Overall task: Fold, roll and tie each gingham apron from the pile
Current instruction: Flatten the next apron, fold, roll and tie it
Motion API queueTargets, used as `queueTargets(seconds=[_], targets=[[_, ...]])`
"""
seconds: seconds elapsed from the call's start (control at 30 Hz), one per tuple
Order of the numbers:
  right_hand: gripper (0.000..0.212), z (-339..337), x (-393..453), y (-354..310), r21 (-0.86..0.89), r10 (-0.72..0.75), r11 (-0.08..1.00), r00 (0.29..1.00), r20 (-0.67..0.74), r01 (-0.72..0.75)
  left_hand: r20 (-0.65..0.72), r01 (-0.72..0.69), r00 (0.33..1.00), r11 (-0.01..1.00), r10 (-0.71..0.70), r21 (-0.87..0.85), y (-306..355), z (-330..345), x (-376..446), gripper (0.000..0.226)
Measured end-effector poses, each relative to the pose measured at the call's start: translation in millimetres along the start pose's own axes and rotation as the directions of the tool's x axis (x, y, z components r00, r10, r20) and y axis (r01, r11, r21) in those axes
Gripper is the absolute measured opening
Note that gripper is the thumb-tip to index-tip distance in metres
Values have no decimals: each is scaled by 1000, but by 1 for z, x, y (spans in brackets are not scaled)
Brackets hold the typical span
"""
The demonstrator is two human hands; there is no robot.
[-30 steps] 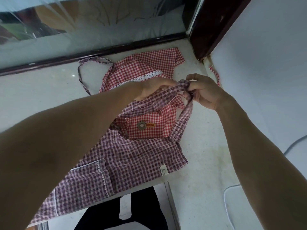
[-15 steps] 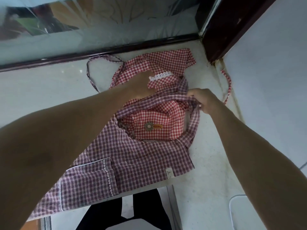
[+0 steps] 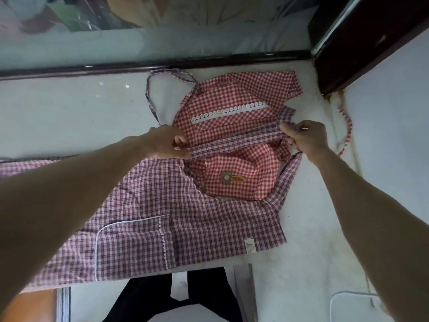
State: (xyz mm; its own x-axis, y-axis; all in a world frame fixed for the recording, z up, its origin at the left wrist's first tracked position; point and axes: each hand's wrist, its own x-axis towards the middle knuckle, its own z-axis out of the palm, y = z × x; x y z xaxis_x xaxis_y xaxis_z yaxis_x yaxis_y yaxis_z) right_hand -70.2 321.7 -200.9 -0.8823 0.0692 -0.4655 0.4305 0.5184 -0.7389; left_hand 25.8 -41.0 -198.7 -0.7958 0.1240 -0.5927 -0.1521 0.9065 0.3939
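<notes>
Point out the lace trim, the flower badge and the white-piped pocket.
lace trim (image 3: 228, 111): head view, middle of the white strip.
flower badge (image 3: 226, 178): head view, flower's centre.
white-piped pocket (image 3: 132, 248): head view, middle of the pocket cloth.

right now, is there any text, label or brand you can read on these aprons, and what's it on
Orange patch beside the flower badge on the red gingham apron: it carries lettering, too blurred to read.
White tag at the hem of the purple gingham apron: it bears a faint mark, too small to read.
No other text shows.
</notes>
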Motion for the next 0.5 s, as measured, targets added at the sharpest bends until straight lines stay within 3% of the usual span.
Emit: queueTargets(seconds=[0.13,0.23,0.33,0.4,0.5], targets=[[42,9,10,10,-222,-163,966,980,-110,136,-172,-58,983,995,71,80,-9,12,5,14],[42,14,15,18,-297,-175,947,973,-153,124,-343,-56,937,997,68,43,-14,23,4,11],[50,16,5,29,-284,-129,959,896,-426,4,-556,-15,831,1000,14,3,-19,34,-7,12],[34,28,-18,30,-331,-328,925,828,-454,185,-629,-55,776,991,-34,-122,-14,39,-22,18],[9,75,-79,30,-364,-679,712,721,-137,601,-595,-93,803,979,-33,-180,-5,55,-48,9]])
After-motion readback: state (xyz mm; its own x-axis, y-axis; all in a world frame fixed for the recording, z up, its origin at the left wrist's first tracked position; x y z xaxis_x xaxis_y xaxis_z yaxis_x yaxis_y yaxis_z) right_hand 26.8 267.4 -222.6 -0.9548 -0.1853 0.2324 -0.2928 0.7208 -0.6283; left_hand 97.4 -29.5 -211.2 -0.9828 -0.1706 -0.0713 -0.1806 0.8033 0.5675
